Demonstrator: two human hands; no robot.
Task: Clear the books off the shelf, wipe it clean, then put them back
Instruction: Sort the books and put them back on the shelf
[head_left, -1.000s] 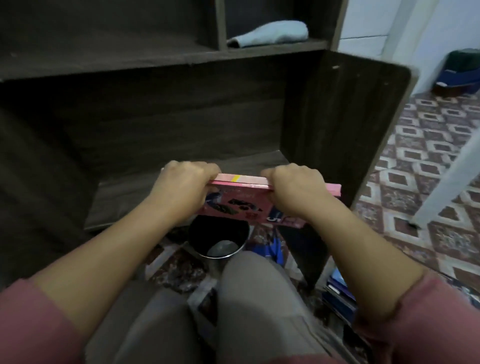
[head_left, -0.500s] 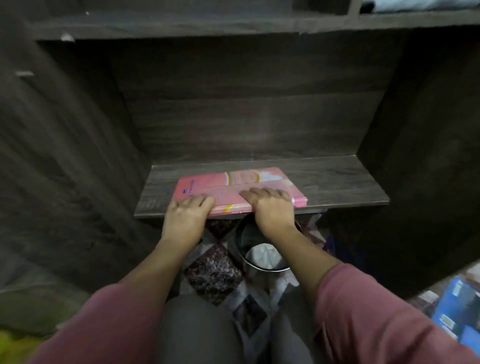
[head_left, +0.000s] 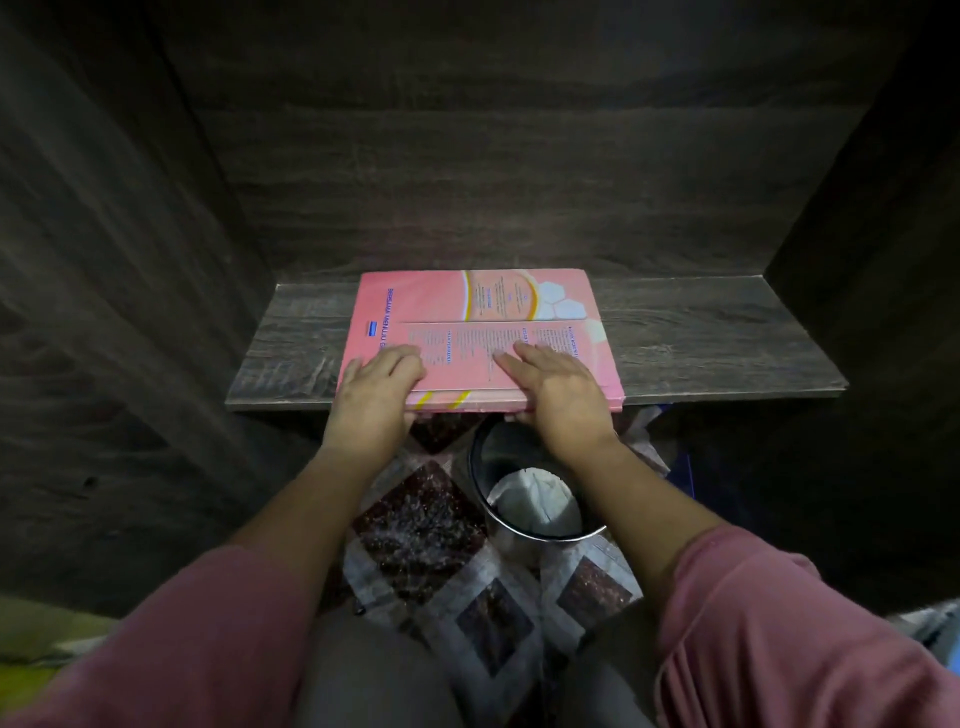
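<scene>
A pink softcover book (head_left: 480, 332) lies flat on the dark wood-grain shelf (head_left: 727, 343) in the middle of the frame. Its far edge is close to the back panel and its near edge sits at the shelf's front lip, perhaps overhanging it a little. The left hand (head_left: 382, 387) rests on the book's near left corner and the right hand (head_left: 558, 387) on its near right part. On both, the fingers lie spread and fairly flat on the cover, pressing down rather than pinching. Whether either thumb hooks under the near edge cannot be told.

Nothing else shows on the shelf; the board is bare on either side of the book. Below the shelf, at centre right, a metal pail (head_left: 480, 467) stands on the patterned tile floor (head_left: 415, 519) with a pale cloth (head_left: 537, 501) bunched inside it. Pink sleeves and grey-clad knees fill the bottom of the frame.

Judging from the bare board and the cloth left in the pail, the clearing and wiping look done, and this appears to be the first book going back. It probably needs only a small nudge inward to sit fully on the board. The remaining books are yet to be returned, and none can be clearly made out here. A blue shape in the shadow at lower right may be one, but it is too dark to tell.
</scene>
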